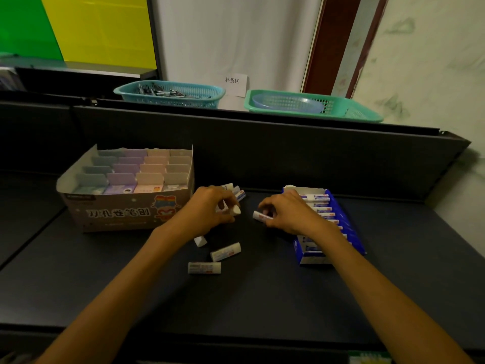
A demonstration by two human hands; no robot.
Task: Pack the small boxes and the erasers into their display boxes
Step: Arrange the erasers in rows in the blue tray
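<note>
On the dark table, my left hand (pixel 210 206) grips a white eraser (pixel 235 210) with curled fingers. My right hand (pixel 288 212) holds another eraser (pixel 258 216), its end sticking out to the left. Behind my right hand stands the blue display box (pixel 351 232) with a row of erasers in it. The brown display box (pixel 126 214) at the left holds several rows of pastel small boxes. Loose erasers lie near my left wrist (pixel 225 251), (pixel 204 267), (pixel 200 241), and a few more lie beyond my left hand (pixel 237 192).
A dark raised back panel (pixel 262 148) runs behind the table. On the ledge above it sit a teal basket (pixel 170 94) with metal parts and a green basket (pixel 312 105) with a bluish plate. The table's front edge (pixel 236 334) is near me.
</note>
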